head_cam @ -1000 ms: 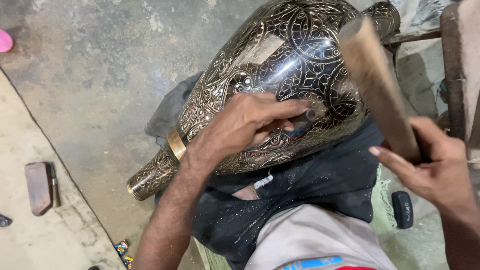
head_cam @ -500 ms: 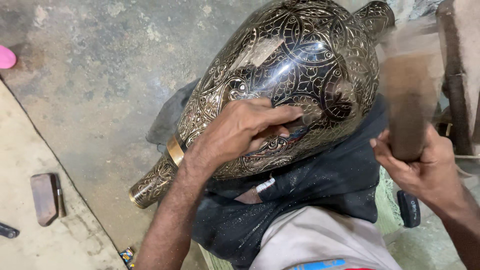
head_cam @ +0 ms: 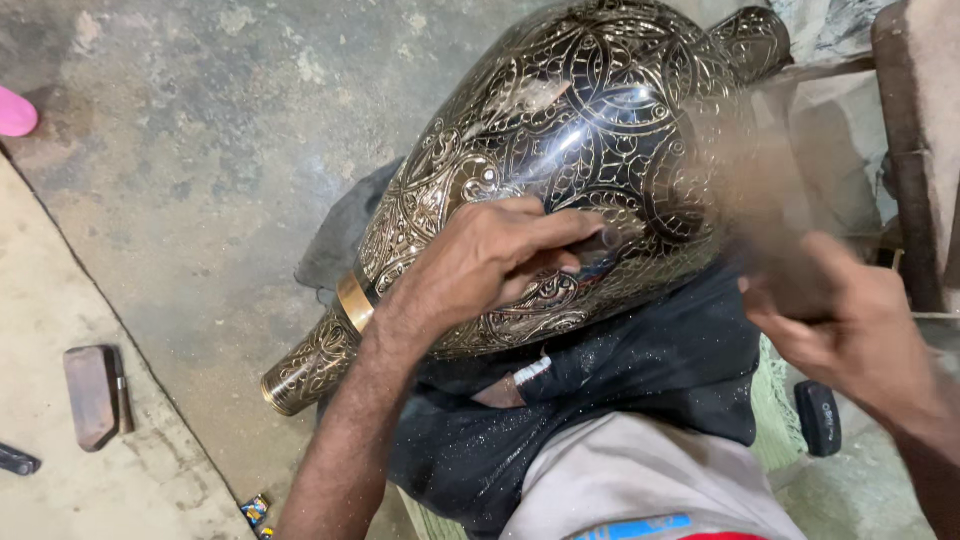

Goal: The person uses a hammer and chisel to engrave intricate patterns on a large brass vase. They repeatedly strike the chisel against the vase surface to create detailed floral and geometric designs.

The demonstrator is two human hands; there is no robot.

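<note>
We see a large dark engraved metal vase with silvery floral patterns (head_cam: 560, 170) lying on its side across the person's lap, cushioned on a black dusty cloth (head_cam: 640, 390). Its narrow neck, ringed by a plain brass band (head_cam: 354, 302), points down and away to the left of the left hand; its foot sits at the top, above the right hand.

The left hand (head_cam: 490, 265) rests on the vase's belly, its grip closed around a thin dark metal punch (head_cam: 600, 243) whose tip touches the engraved surface just beyond the fingertips.

The right hand (head_cam: 845, 330) is to the right of the vase, its grip closed around the handle of a wooden mallet (head_cam: 760, 190). The mallet is heavily motion-blurred; its head shows as a smear above the right hand, close to the punch's end. We cannot tell whether it touches the punch.

Below both hands we note a pale grey garment (head_cam: 640, 480) over the lap. Just below the right hand lies a small black object (head_cam: 818, 418) on the floor. Far left of the left hand, on the concrete floor (head_cam: 200, 150), lies a flat brown rectangular block (head_cam: 92, 395). A pink object (head_cam: 15, 110) sits at the far left edge.
</note>
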